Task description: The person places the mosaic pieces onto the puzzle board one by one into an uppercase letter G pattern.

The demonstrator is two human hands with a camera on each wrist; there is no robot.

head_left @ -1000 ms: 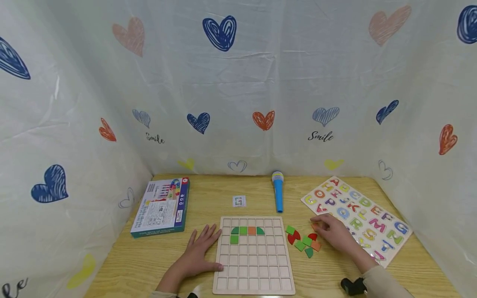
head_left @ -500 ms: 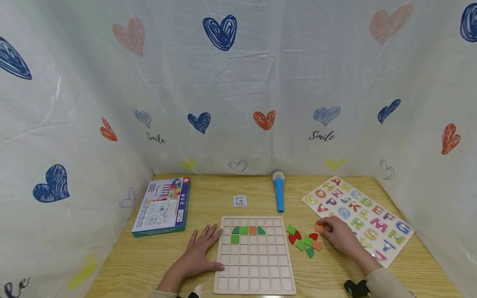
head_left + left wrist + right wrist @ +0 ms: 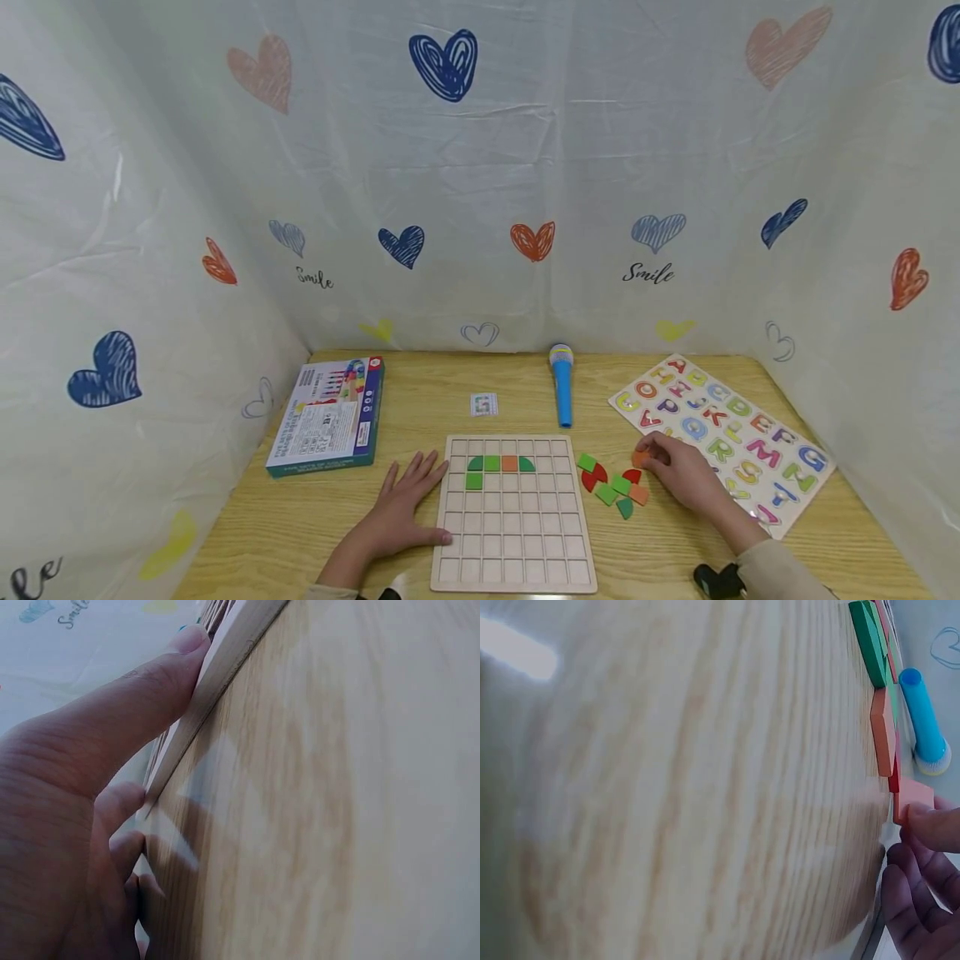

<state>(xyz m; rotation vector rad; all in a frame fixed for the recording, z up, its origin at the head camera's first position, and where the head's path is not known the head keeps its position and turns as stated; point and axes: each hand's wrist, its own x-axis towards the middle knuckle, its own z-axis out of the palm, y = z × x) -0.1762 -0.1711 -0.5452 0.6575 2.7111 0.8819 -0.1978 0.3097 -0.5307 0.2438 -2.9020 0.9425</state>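
Tabletop point(image 3: 427, 387) w/ orange tile point(image 3: 640, 459) pinched by R hand point(image 3: 681, 472), jutting left (long axis unclear); L hand point(image 3: 397, 517) splayed.

From my remote seat I'm looking into a curtained play booth: white sheets point(image 3: 480, 167) printed with hearts point(image 3: 532, 242) and "Smile" lettering point(image 3: 649, 273) are hanging on three sides of a wood-grain table point(image 3: 442, 383), where an alphabet board point(image 3: 723, 433), a blue microphone point(image 3: 563, 396) and a gridded wooden board point(image 3: 511, 523) are lying. The sheets are hiding the building beyond.
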